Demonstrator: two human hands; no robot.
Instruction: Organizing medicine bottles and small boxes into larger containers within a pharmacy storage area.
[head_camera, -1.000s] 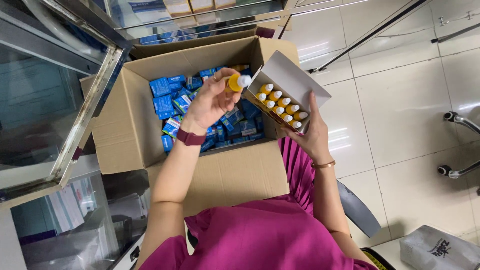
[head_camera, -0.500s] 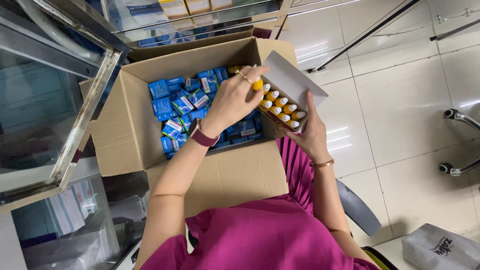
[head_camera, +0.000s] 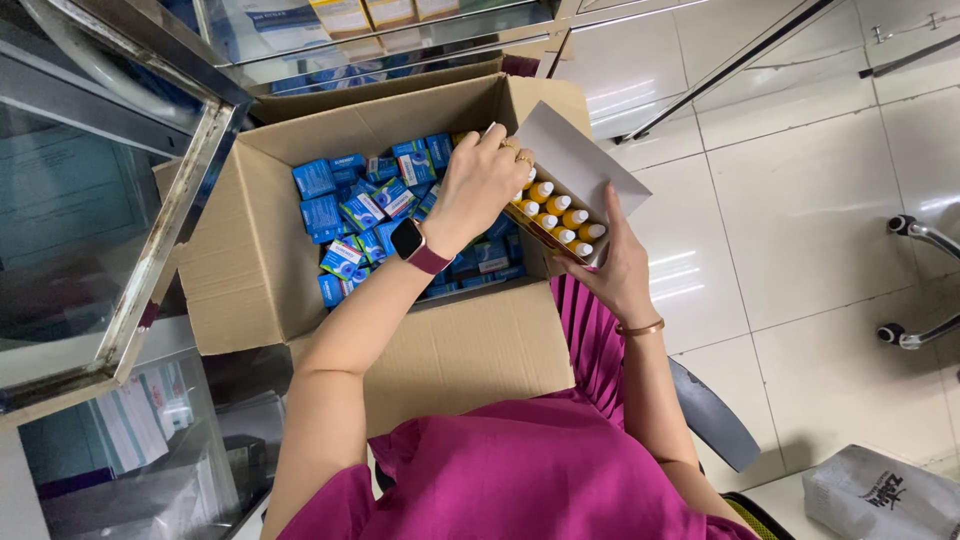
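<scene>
1. Holding the tray (head_camera: 585, 165) with my right hand (head_camera: 618, 275), fingers curled under it, above the big box (head_camera: 260, 270).
2. Bottles (head_camera: 562, 225) could spill if the tray tips.
3. Left hand (head_camera: 478, 185) bends down over the bottles, fingers closed on one, I think.

A small white cardboard carton (head_camera: 575, 165) with its lid flap standing open tilts above the right front corner of the big brown cardboard box, cradled from underneath by the right hand (head_camera: 620, 275). Inside it, small white bottles with yellow-orange caps (head_camera: 560, 222) sit packed in neat rows, caps facing up and out. The left hand (head_camera: 480, 185) rests over the upper end of those rows, fingers curled onto the bottles there.
</scene>
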